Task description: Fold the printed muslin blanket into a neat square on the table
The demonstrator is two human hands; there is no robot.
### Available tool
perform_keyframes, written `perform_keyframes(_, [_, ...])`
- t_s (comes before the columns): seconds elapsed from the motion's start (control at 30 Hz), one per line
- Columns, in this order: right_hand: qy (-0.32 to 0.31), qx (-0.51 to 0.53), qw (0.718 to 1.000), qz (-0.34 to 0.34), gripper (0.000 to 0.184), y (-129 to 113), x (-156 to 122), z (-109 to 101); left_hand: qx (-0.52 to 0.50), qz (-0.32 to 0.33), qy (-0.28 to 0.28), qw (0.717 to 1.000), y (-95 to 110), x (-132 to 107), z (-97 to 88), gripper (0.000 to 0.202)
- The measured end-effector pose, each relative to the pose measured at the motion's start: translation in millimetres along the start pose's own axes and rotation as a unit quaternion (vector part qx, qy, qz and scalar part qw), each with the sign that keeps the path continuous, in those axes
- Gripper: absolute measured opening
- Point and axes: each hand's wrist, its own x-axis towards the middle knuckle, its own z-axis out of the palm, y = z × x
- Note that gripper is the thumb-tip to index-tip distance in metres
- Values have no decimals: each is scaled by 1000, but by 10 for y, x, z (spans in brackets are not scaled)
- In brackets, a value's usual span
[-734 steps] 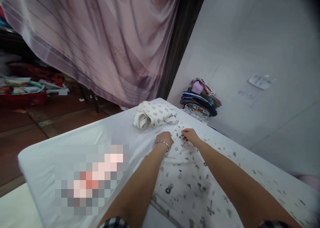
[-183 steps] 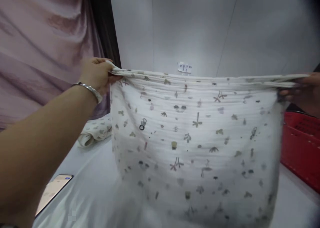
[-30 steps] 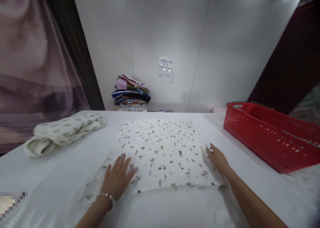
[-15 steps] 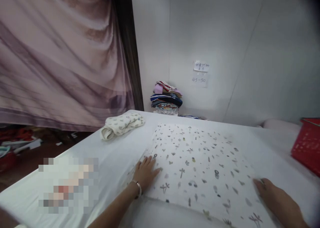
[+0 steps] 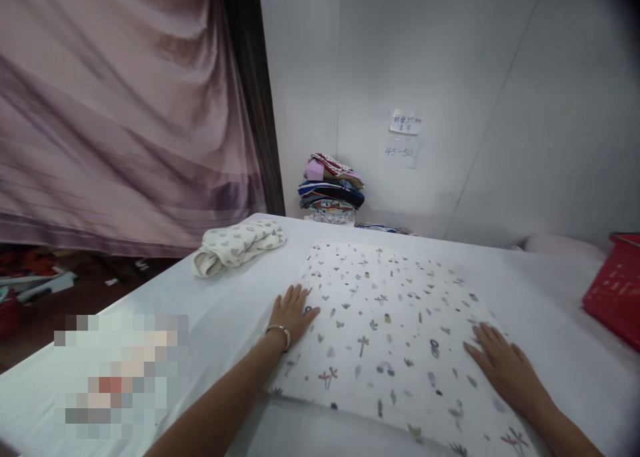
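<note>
A white cloth printed with small palm trees, rainbows and plants [image 5: 395, 337] lies spread flat in front of me. My left hand [image 5: 293, 315], with a bracelet at the wrist, rests on its left edge with the fingers stretched out. On the right edge of the cloth lies my right hand [image 5: 505, 363], palm down and fingers spread. Neither hand holds anything. The near edge of the cloth runs slantwise across the lower part of the view.
The white-covered table [image 5: 210, 323] bears a rolled printed cloth [image 5: 240, 243] at the far left and a red basket [image 5: 613, 290] at the right. Behind it, folded fabrics [image 5: 331, 190] are stacked by the wall. A pinkish curtain [image 5: 120, 110] hangs at left; a table patch is pixelated.
My right hand has moved inward and away from me, from a closed hold at the cloth's right edge to lying flat with fingers spread. My left hand has slid slightly farther forward.
</note>
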Motion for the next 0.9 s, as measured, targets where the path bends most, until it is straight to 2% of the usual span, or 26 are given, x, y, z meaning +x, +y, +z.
perform_keyframes(0.13, [-44, -9, 999, 17, 64, -67, -2, -111, -14, -18, -12, 1000, -20, 65, -64, 68])
perform_keyframes(0.27, [-81, -19, 995, 45, 63, -258, 156, -288, -13, -49, -35, 998, 65, 265, -213, 68])
perform_keyframes(0.4, [-50, -20, 998, -14, 59, -545, 538, -411, -4, 30, -12, 999, 326, 601, -282, 72])
perform_keyframes(0.53, [-68, -3, 998, 9, 63, -716, 1034, -392, 14, 71, -18, 997, 556, 997, -238, 71])
perform_keyframes(0.6, [-72, 2, 997, 29, 63, -682, 1241, -350, 26, 69, -22, 997, 567, 1174, -204, 72])
perform_keyframes(0.7, [-74, 1, 995, 70, 62, -499, 1415, -281, 30, 50, -25, 998, 445, 1369, -130, 74])
perform_keyframes(0.8, [-81, -3, 991, 108, 61, -283, 1428, -211, 16, 17, -24, 999, 277, 1451, -28, 77])
perform_keyframes(0.9, [-75, -2, 990, 116, 60, -166, 1405, -161, 5, 13, -22, 1000, 193, 1473, 30, 77])
